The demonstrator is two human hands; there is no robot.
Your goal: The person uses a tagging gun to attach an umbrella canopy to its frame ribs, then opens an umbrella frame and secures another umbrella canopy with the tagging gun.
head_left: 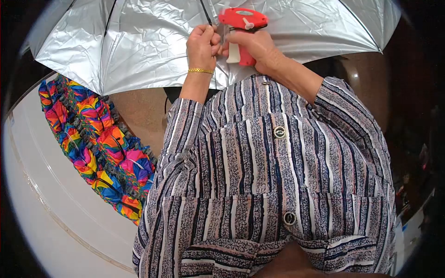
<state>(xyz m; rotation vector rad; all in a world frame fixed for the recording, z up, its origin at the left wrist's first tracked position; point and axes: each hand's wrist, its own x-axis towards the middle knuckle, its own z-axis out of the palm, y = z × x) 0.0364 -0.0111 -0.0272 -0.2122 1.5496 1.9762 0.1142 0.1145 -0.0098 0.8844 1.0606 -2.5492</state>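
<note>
An opened umbrella (148, 41) with silver fabric and thin dark ribs spreads across the top of the view. My left hand (201, 47), with a gold bracelet at the wrist, is closed in a pinch on the umbrella by a black rib (206, 13). Exactly what its fingertips grip there is partly hidden. In my right hand (258, 48) is a red tagging gun (242, 18) with a pale trigger, held just right of the left hand. The gun's front end is close to the left fingers and looks slightly blurred.
Along the left lie two rows of folded rainbow-coloured umbrellas (110, 142), or similar bundles, on a white curved surface (46, 171). A brown surface (139, 113) shows below the silver fabric. My striped, buttoned garment (273, 162) fills the lower middle.
</note>
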